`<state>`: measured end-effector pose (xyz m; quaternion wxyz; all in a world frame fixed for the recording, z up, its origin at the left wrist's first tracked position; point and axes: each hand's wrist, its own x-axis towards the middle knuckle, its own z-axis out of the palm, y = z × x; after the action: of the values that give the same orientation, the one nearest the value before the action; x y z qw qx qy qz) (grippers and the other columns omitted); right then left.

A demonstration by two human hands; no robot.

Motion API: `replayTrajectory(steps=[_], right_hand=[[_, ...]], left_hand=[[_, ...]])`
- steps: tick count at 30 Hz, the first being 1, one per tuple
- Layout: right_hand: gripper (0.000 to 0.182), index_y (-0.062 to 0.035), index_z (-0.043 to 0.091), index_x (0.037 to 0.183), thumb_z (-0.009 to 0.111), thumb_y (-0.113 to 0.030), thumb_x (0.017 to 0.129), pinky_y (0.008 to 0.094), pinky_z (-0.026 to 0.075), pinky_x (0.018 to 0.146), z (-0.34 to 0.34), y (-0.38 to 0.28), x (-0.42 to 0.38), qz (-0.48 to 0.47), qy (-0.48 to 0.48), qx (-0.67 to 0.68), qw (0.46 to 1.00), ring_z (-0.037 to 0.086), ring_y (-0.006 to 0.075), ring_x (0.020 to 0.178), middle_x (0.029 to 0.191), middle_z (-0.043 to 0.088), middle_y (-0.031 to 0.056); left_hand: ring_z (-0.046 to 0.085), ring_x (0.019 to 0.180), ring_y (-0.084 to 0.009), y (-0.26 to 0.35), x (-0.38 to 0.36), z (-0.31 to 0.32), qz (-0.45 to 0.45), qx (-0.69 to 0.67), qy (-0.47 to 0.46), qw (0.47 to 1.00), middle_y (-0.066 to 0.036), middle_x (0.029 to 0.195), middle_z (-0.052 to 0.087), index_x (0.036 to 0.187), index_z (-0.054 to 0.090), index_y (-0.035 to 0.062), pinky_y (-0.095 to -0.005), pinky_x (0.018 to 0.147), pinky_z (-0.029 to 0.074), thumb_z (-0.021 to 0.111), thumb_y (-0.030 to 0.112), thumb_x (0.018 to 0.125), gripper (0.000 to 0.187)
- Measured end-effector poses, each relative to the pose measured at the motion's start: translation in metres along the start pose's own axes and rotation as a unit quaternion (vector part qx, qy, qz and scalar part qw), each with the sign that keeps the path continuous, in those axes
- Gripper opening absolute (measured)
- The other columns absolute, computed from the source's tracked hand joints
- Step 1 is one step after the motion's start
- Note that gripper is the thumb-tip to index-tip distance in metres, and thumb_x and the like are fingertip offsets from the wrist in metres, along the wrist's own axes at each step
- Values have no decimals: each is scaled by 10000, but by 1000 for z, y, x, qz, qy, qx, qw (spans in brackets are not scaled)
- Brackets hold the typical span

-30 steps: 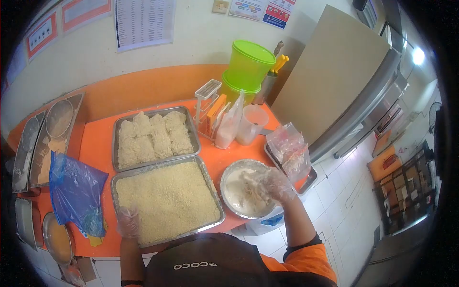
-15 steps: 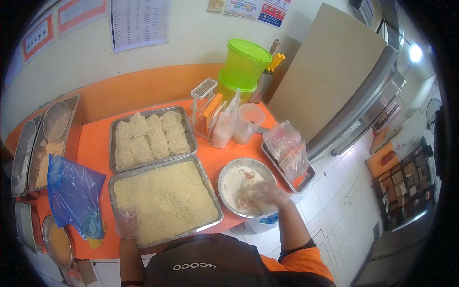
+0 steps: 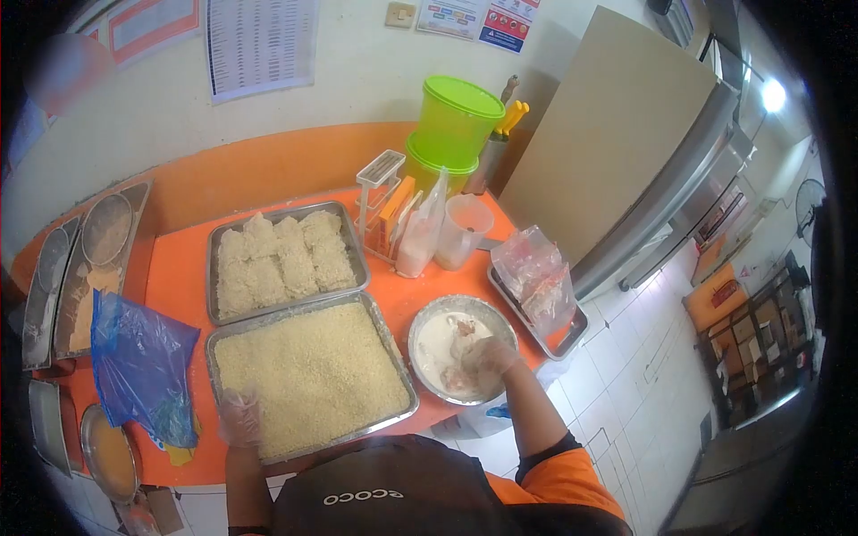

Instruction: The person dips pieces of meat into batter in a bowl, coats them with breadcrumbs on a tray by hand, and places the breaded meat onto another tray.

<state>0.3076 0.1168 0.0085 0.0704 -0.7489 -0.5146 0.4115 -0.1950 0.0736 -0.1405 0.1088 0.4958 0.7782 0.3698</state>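
Note:
My right hand [image 3: 492, 357], in a clear glove, is inside the right part of a metal bowl [image 3: 415, 357] of white batter. Its fingers are closed around something pinkish that I cannot make out clearly. More pinkish pieces show in the batter. My left hand [image 3: 239, 420], gloved too, rests at the lower left edge of a metal tray [image 3: 407, 364] full of pale crumbs [image 3: 308, 371]. Its fingers look extended, with nothing visible in them. Behind that tray stands another tray [image 3: 213, 277] holding several crumb-coated pieces [image 3: 286, 255].
A blue plastic bag [image 3: 143, 362] lies left of the crumbs. Flour bins with sieves [image 3: 107, 228] stand farther left. Behind the bowl are a clear jug [image 3: 465, 232], a white rack [image 3: 380, 170] and green tubs [image 3: 460, 112]. A bagged tray [image 3: 536, 286] sits right.
My right hand has moved slightly left and down in the bowl, and its fingers are more closed. My left hand has hardly moved.

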Motion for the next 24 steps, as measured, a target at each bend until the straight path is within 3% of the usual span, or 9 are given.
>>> replayTrajectory(steps=[2,4,6,8,13,16,18,22,24], right_hand=[[380,-28,573,1147,627,-75,773,349,476,847,-3,12,-4,-1,-43,266,963,595,243,971,1107,606,135],[404,-30,561,1163,634,-63,767,338,469,854,-8,23,-5,-3,-86,511,855,592,238,978,1122,601,128],[440,-28,540,1183,644,-37,755,325,480,826,-14,34,-3,-82,-36,391,916,595,216,950,1116,597,113],[435,-23,543,1168,653,-23,747,309,489,785,-20,42,1,-147,15,318,937,597,190,902,1073,604,95],[240,-3,614,992,656,-49,760,283,489,658,-49,6,-26,-226,141,248,931,579,138,741,886,622,46],[126,-16,635,887,637,-100,793,261,470,620,-52,-53,-70,-241,243,-107,934,573,131,692,810,623,43],[138,-29,643,898,628,-130,805,274,476,654,-28,-24,-38,-295,202,-57,932,586,158,705,817,630,65],[175,-49,646,940,613,-167,815,304,476,734,25,26,-19,-228,105,-265,931,604,226,745,829,638,113],[198,-45,644,957,623,-164,801,319,468,771,12,33,-13,-344,76,-269,896,604,246,789,870,638,127]], left_hand=[[504,509,-224,32,-4,-17,-7,-23,-10,1000,-50,562,491,672,477,91,-376,474,387,657,358,775,338],[491,517,-205,15,-2,-11,14,-43,-18,999,-38,590,489,694,478,94,-361,474,386,654,321,786,301],[475,547,-183,-30,7,7,62,-61,-26,996,-29,658,496,749,490,91,-334,483,388,642,266,806,238],[493,523,-191,-15,0,8,-30,-91,-34,995,-24,604,497,698,480,100,-352,480,392,665,314,776,294],[491,542,-205,54,-5,-30,-86,-24,-55,994,-45,632,493,750,483,86,-353,490,396,660,329,780,303],[536,541,-248,32,-4,-18,-32,51,-11,998,-71,618,533,701,488,79,-392,502,410,648,388,769,354],[548,559,-281,11,-3,-7,11,83,9,996,-96,633,549,718,498,69,-404,515,419,644,407,764,372],[561,593,-304,50,-6,-30,-36,-5,-34,999,-118,645,556,720,514,66,-414,542,436,639,413,760,371],[559,577,-297,14,-4,-9,-17,24,-3,1000,-116,627,550,706,514,69,-409,538,440,639,410,763,367]])
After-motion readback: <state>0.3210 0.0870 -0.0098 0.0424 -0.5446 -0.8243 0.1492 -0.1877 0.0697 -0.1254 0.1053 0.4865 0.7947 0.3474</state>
